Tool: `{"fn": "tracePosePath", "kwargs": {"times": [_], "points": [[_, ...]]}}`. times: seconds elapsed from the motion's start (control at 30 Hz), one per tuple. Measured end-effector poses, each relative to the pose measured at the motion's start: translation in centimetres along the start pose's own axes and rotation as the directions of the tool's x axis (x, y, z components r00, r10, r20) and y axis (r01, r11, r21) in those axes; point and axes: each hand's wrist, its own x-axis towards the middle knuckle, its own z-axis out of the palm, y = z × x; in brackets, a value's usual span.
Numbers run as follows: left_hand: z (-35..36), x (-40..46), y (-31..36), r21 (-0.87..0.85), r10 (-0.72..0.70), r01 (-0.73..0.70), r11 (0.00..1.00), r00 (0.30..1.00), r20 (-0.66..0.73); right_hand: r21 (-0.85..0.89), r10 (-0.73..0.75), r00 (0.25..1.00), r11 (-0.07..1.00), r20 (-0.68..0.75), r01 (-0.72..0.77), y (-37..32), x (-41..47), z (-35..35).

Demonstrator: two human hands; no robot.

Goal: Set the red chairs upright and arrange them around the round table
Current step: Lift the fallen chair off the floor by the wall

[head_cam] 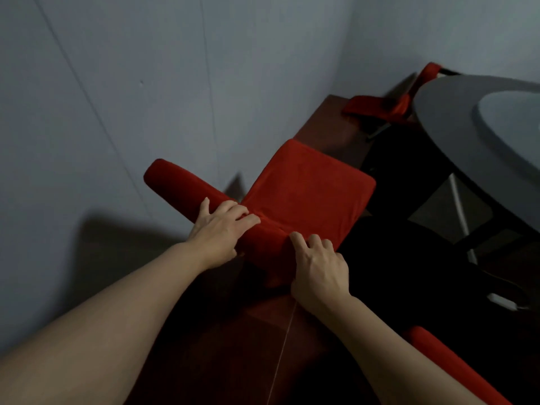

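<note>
Fingers of the left hand (217, 232) are curled over the padded backrest (187, 187) of the nearest red chair (306, 194), thumb on the near side, so it grips the roll. Fingers of the right hand (318, 264) are bent over the lower end of that same backrest, where it meets the seat cushion (309, 188), and hold it there. Both hands sit at frame centre, close together but apart.

This chair is mid-frame, seat toward the centre right, backrest running to the centre left, against the grey wall (102, 97). Cannot tell if its legs are on the floor.

A 2nd red chair (380, 105) lies at upper right, in the corner, just beside the rim of the round table (444, 112), which fills the upper right edge. A 3rd piece of red padding (455, 366) shows at lower right, partly behind the right forearm. Dark reddish floor (233, 361) at bottom centre.
</note>
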Motion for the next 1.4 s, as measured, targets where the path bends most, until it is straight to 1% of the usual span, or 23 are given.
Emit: {"fn": "tracePosePath", "kwargs": {"times": [0.1,0.23,0.3,0.5,0.63,0.87,1.13,1.3,1.4], "points": [[-0.8,2.2,0.1,-0.004,0.054,-0.054,0.999,0.998,-0.017,-0.062,0.063,0.998,0.996,-0.017,-0.064,-0.5,2.0,-0.7],[-2.5,5.1,-0.7,-0.028,0.112,-0.112,0.993,0.993,-0.025,-0.101,0.098,0.988,0.989,-0.117,-0.11,0.5,4.0,-1.3],[-3.1,6.6,-0.7,-0.043,0.097,-0.099,0.994,0.994,-0.044,-0.091,0.109,0.982,0.988,-0.153,-0.124,1.4,5.2,-1.8],[-4.1,11.0,0.5,-0.064,0.067,-0.07,0.996,0.997,-0.047,-0.058,0.156,0.975,0.984,-0.159,-0.167,3.9,9.0,-3.2],[-5.1,14.2,1.2,-0.073,0.051,-0.054,0.996,0.998,-0.041,-0.054,0.16,0.967,0.983,-0.196,-0.174,6.1,11.8,-4.1],[-7.0,19.9,2.2,-0.085,0.051,-0.052,0.995,0.999,-0.014,-0.057,0.165,0.968,0.982,-0.187,-0.179,9.4,16.4,-5.7],[-8.2,23.4,2.6,-0.07,0.056,-0.055,0.996,0.998,0.017,-0.061,0.162,0.969,0.983,-0.185,-0.176,11.6,19.4,-6.8],[-9.3,26.0,3.0,-0.076,0.064,-0.059,0.995,0.996,0.06,-0.06,0.17,0.972,0.981,-0.163,-0.182,13.1,21.3,-7.7],[-9.6,27.2,3.2,-0.076,0.07,-0.065,0.995,0.996,0.06,-0.061,0.179,0.973,0.98,-0.148,-0.189,13.8,22.2,-8.1]]}}
